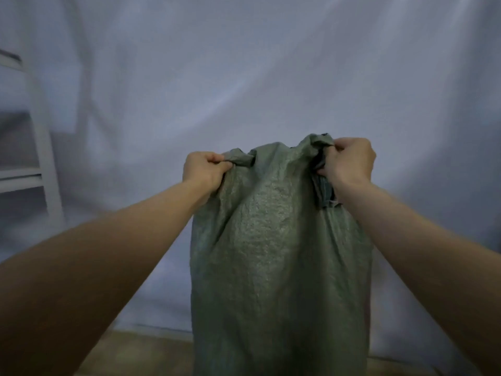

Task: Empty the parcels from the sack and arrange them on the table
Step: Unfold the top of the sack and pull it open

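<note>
A grey-green woven sack [279, 253] hangs upright in front of me, held up at arm's length. My left hand [204, 169] grips a bunched corner at the sack's top left. My right hand [348, 160] grips the bunched top right corner. The sack's body bulges and runs down past the bottom of the view. No parcels are visible; whatever is inside is hidden by the cloth.
A pale wrinkled cloth backdrop [244, 77] fills the view behind the sack. A white shelf frame [43, 147] stands at the left edge. A strip of brownish surface [141, 354] shows at the bottom, below the backdrop.
</note>
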Tool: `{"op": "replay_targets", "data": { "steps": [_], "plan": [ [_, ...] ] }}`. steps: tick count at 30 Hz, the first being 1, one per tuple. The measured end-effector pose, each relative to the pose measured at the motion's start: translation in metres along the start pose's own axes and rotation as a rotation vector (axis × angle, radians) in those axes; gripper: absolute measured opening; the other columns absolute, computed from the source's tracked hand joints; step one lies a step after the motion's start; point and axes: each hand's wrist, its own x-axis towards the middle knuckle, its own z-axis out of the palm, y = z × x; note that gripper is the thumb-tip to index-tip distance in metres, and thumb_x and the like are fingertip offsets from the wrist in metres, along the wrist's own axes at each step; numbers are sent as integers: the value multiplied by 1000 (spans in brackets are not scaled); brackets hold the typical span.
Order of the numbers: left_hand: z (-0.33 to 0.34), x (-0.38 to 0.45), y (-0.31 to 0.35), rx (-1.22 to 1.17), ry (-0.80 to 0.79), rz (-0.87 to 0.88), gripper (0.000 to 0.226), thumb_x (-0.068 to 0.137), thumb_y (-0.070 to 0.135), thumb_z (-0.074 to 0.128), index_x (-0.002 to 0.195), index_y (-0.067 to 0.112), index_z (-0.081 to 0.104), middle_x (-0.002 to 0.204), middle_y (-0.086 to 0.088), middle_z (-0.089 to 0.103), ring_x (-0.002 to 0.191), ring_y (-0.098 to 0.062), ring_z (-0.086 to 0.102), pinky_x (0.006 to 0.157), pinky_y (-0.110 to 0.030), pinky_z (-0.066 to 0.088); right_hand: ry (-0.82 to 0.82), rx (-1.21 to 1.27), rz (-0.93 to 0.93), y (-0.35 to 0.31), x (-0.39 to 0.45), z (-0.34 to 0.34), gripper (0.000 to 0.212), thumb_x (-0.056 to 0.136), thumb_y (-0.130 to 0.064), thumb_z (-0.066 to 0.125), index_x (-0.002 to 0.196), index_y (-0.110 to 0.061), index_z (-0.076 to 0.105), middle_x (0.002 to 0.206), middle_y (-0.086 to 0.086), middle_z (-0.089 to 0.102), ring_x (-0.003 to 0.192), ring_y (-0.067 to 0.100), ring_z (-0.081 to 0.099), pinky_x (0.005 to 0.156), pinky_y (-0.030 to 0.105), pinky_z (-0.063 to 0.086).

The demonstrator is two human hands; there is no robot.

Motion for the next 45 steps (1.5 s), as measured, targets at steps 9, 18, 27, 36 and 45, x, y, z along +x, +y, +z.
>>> {"op": "replay_targets", "data": {
  "steps": [9,18,27,36,45],
  "plan": [
    [-37,-12,-26,187,-63,-69,20,76,11,83,73,18,65,101,-11,69,99,-27,66,92,-40,55,-187,-101,47,24,-24,12,29,89,-16,64,60,-22,65,78,9,73,75,35,71,80,48,60],
    [-72,16,-24,181,4,-20,15,77,19,81,68,20,69,78,-3,70,81,-26,69,83,-43,59,-89,5,69,-25,-22,54,26,90,-4,52,70,-7,69,75,9,69,71,31,69,72,40,61],
    [-101,35,-36,264,-49,-66,21,79,5,77,71,20,67,85,-1,65,94,-25,64,92,-37,54,-155,-47,-1,-30,-40,81,24,91,-6,54,72,-7,70,80,17,71,76,37,71,73,49,60],
    [-120,64,-22,-170,139,-28,15,82,5,73,74,18,70,85,-7,73,84,-26,71,79,-36,60,28,51,-130,-74,-21,113,28,94,-7,44,96,-5,71,94,9,68,86,22,60,74,27,45],
    [-95,46,-81,86,2,-116,21,79,4,77,68,19,69,94,-10,71,94,-27,67,91,-40,56,-381,-329,-200,8,-50,102,19,95,-15,57,93,-19,75,89,4,69,95,29,65,82,34,50]
  ]
}}
